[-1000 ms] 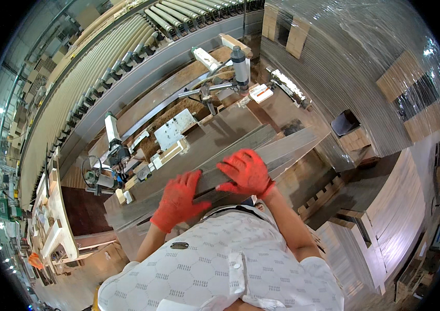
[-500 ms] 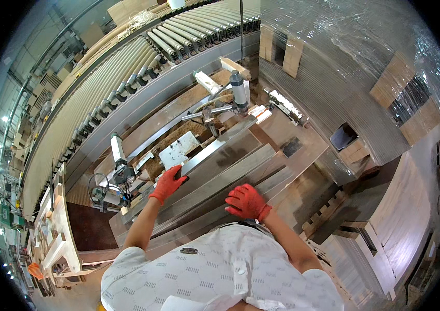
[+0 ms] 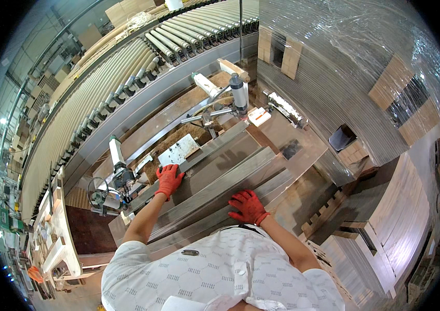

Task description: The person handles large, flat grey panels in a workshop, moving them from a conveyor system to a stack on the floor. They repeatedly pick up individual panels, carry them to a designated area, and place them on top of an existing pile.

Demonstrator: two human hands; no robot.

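Note:
My left hand [image 3: 168, 181], in a red glove, lies over a narrow grey wood strip [image 3: 213, 148] at the far side of the table. Its fingers are stretched out across the strip. On the nearer grey planks [image 3: 214, 189] rests my right hand [image 3: 249, 207], also red-gloved, with fingers apart and nothing visible in them. The planks lie side by side, slanting up to the right. Behind the strip, beside my left fingers, sits a white metal plate [image 3: 179, 150]. What is under my palms is hidden.
Clamp-like machine parts stand at left [image 3: 119, 155] and beyond the strip, where a grey cylinder [image 3: 238, 90] is upright. A roller conveyor [image 3: 121, 78] runs behind. A film-wrapped board stack [image 3: 313, 78] rises at right. Sawdust lies around the plate. Pale boards [image 3: 396, 223] are stacked lower right.
The far strip has shifted away from me toward the white plate, covering the bright metal edge. My left hand has moved slightly forward; my right hand has moved slightly right, its fingers spreading more.

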